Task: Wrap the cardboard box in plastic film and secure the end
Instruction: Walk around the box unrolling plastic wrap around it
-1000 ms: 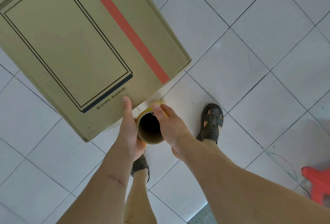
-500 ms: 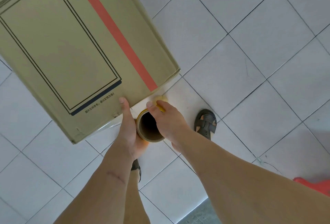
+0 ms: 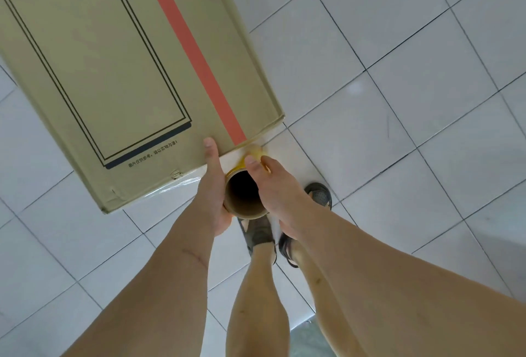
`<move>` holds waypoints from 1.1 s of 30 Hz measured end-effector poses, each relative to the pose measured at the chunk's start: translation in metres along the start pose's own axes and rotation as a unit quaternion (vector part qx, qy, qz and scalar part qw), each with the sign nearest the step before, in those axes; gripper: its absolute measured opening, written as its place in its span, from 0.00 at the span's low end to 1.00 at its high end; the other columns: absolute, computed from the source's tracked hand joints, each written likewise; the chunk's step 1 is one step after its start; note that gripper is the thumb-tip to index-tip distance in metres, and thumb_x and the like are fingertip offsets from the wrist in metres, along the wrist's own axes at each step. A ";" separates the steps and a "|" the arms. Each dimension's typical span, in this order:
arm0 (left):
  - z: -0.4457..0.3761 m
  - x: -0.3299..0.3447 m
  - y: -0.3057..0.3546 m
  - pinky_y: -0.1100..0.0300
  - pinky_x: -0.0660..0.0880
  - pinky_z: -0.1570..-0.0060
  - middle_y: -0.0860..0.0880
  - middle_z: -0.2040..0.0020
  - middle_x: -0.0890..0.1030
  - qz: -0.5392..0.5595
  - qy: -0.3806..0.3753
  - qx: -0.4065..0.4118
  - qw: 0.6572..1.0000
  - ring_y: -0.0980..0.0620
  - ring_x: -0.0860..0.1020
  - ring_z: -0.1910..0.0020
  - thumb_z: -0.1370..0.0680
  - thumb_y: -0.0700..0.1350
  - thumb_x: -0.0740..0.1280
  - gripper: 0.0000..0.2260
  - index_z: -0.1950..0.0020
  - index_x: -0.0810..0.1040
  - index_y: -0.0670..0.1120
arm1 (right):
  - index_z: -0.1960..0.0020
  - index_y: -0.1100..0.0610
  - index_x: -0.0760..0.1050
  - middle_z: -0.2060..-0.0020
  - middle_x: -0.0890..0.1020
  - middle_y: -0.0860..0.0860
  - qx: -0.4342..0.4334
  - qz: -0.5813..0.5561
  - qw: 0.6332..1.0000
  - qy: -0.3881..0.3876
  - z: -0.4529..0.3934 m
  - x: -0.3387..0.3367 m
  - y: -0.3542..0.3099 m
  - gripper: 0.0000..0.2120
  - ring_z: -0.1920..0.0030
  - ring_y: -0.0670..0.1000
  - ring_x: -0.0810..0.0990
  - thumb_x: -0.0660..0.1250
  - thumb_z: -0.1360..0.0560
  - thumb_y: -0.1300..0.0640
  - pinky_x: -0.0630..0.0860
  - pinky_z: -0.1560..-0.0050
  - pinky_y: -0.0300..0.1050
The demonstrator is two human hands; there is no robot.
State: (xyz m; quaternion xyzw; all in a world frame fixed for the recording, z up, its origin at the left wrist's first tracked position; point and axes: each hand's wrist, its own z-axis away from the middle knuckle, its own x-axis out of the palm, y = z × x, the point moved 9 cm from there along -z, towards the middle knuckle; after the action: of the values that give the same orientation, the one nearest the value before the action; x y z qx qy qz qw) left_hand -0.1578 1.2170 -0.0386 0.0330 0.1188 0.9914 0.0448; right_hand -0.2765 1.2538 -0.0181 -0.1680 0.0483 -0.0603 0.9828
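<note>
A large brown cardboard box (image 3: 119, 71) with a red stripe and a black printed frame fills the upper left. I look straight down the brown cardboard core of the plastic film roll (image 3: 244, 195), held upright against the box's near edge. My left hand (image 3: 213, 183) grips the roll from the left, thumb stretched onto the box top. My right hand (image 3: 273, 185) grips it from the right, thumb on the core's rim. Shiny film (image 3: 168, 190) shows along the box's near side, below the edge.
White floor tiles (image 3: 398, 128) surround the box on the right and below. My two sandalled feet (image 3: 318, 195) stand close behind the roll, near the box's right corner.
The roll and both hands have slid right along the box's near edge, toward the red stripe and the corner. My feet have stepped and now stand close together.
</note>
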 end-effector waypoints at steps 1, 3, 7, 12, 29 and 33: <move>-0.002 -0.002 0.000 0.43 0.82 0.35 0.42 0.38 0.89 -0.002 0.013 0.003 1.000 0.41 0.87 0.37 0.36 0.84 0.53 0.53 0.26 0.81 0.49 | 0.21 0.45 0.57 0.26 0.67 0.52 0.008 -0.011 1.000 0.007 0.001 -0.003 0.003 0.36 0.30 0.56 0.68 0.57 0.24 0.30 0.67 0.31 0.54; -0.001 0.001 -0.001 0.44 0.81 0.35 0.41 0.38 0.89 0.004 0.015 -0.003 1.000 0.42 0.87 0.37 0.31 0.84 0.52 0.51 0.27 0.82 0.48 | 0.21 0.44 0.56 0.25 0.66 0.50 0.014 -0.031 0.999 0.003 0.004 -0.005 0.004 0.40 0.29 0.54 0.68 0.60 0.27 0.28 0.67 0.31 0.52; 0.001 0.017 0.000 0.45 0.81 0.38 0.41 0.40 0.89 0.055 0.003 -0.001 0.998 0.43 0.88 0.39 0.21 0.79 0.49 0.44 0.32 0.85 0.46 | 0.24 0.42 0.62 0.30 0.72 0.45 0.013 -0.097 0.995 -0.009 -0.002 -0.009 0.000 0.34 0.34 0.49 0.70 0.60 0.26 0.30 0.66 0.37 0.46; 0.009 0.038 -0.004 0.38 0.78 0.29 0.41 0.35 0.88 0.079 -0.038 -0.014 0.996 0.41 0.86 0.35 0.30 0.84 0.54 0.48 0.28 0.83 0.50 | 0.23 0.45 0.63 0.28 0.71 0.47 -0.003 -0.031 0.999 0.031 -0.002 -0.030 -0.010 0.32 0.31 0.51 0.70 0.59 0.23 0.33 0.67 0.37 0.46; -0.012 0.072 0.002 0.37 0.77 0.28 0.45 0.38 0.88 0.013 0.039 -0.009 0.999 0.41 0.85 0.35 0.53 0.89 0.68 0.54 0.38 0.85 0.55 | 0.24 0.45 0.64 0.31 0.73 0.43 0.004 -0.033 0.999 -0.028 -0.015 -0.079 -0.020 0.40 0.34 0.47 0.71 0.65 0.31 0.27 0.65 0.39 0.43; -0.006 0.091 0.010 0.39 0.77 0.27 0.44 0.42 0.90 0.038 0.037 -0.012 0.999 0.41 0.87 0.39 0.39 0.84 0.66 0.48 0.36 0.87 0.49 | 0.26 0.46 0.66 0.32 0.75 0.44 0.001 -0.017 0.998 -0.063 -0.021 -0.090 -0.026 0.44 0.32 0.50 0.73 0.66 0.35 0.24 0.68 0.34 0.46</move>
State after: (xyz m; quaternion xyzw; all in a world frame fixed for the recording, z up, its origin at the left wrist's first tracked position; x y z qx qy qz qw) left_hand -0.2495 1.2152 -0.0372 0.0002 0.1072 0.9942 0.0034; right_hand -0.3705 1.2351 -0.0223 -0.1714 -0.0170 -0.0659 0.9828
